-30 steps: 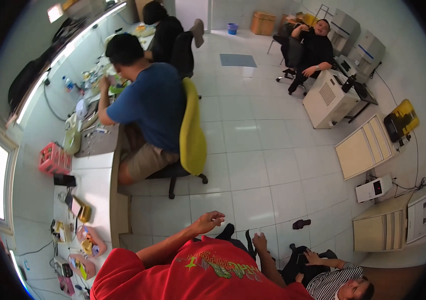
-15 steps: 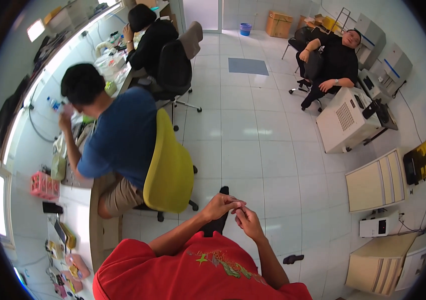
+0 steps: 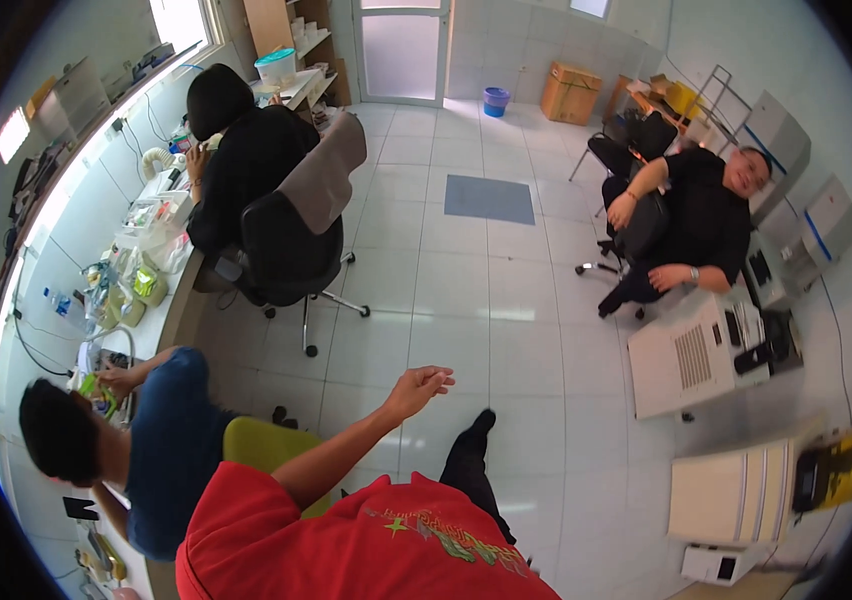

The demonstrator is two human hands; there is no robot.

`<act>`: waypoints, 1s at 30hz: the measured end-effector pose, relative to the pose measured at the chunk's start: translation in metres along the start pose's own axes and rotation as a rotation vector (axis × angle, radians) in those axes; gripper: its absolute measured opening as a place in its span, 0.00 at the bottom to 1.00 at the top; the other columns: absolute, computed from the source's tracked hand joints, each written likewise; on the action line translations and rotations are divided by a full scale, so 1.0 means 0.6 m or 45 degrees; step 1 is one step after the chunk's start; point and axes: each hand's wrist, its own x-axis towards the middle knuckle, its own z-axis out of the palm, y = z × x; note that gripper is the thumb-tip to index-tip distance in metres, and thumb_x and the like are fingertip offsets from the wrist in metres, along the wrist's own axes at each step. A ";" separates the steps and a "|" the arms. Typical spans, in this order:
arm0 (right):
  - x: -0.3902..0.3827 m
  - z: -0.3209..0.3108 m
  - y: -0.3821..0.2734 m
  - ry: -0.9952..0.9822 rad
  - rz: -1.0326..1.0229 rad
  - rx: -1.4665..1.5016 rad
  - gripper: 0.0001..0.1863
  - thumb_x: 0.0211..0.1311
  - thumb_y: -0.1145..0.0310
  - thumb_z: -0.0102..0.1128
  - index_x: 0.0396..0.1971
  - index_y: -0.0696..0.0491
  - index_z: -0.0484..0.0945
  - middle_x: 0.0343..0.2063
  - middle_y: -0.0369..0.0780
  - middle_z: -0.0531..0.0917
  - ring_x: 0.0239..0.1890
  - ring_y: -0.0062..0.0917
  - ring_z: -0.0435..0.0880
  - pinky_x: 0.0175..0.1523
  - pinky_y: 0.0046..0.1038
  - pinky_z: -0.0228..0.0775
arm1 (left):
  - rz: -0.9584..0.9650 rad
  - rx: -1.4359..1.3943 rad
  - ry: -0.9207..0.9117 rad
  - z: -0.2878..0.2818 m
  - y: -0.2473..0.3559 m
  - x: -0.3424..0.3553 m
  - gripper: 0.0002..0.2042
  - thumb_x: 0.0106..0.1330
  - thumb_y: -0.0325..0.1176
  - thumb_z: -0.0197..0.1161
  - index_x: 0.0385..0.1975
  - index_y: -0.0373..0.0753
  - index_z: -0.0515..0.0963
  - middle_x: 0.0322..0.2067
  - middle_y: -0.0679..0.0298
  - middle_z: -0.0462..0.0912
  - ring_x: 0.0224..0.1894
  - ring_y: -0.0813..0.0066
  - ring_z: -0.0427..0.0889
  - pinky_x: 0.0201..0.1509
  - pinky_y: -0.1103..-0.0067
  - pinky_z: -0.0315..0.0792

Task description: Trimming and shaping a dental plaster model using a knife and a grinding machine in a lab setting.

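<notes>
My left hand is out over the tiled floor, ahead of my red shirt. Its fingers are loosely bent and apart, with nothing visible in them. My right hand is out of sight. A dark-trousered leg and foot show below the hand. Left of me, a co-worker in blue sits on a yellow-green chair, hands among small items at the bench.
A co-worker in black sits on a black chair at the long bench. Another leans back at the right, beside white machines and cream cabinets. A door, blue bucket and boxes are at the back.
I have moved forward along the room; the blue-shirted co-worker has shifted down and left in view. My hands, together half a second ago, are apart; the right has left the view.
</notes>
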 end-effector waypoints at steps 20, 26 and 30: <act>1.568 -1.017 -0.599 0.035 -0.330 1.102 0.14 0.68 0.63 0.48 0.39 0.55 0.80 0.29 0.39 0.84 0.18 0.24 0.83 0.19 0.24 0.72 | -1.266 -0.289 0.931 -0.170 -0.345 0.444 0.08 0.61 0.33 0.55 0.26 0.37 0.79 0.27 0.63 0.84 0.24 0.70 0.84 0.22 0.72 0.76; 1.726 -1.016 -0.714 -0.082 -0.237 0.880 0.22 0.61 0.52 0.58 0.26 0.59 0.79 0.21 0.44 0.82 0.20 0.33 0.84 0.25 0.31 0.77 | -1.249 0.091 0.802 -0.303 -0.234 0.820 0.11 0.58 0.36 0.54 0.23 0.38 0.80 0.30 0.59 0.85 0.25 0.65 0.85 0.27 0.69 0.77; 1.756 -0.915 -0.693 -0.392 0.000 0.931 0.10 0.61 0.66 0.55 0.31 0.57 0.80 0.20 0.42 0.82 0.16 0.30 0.81 0.22 0.32 0.76 | -0.751 0.521 0.683 -0.433 -0.096 1.157 0.17 0.57 0.44 0.56 0.36 0.40 0.83 0.38 0.50 0.83 0.44 0.52 0.81 0.49 0.64 0.74</act>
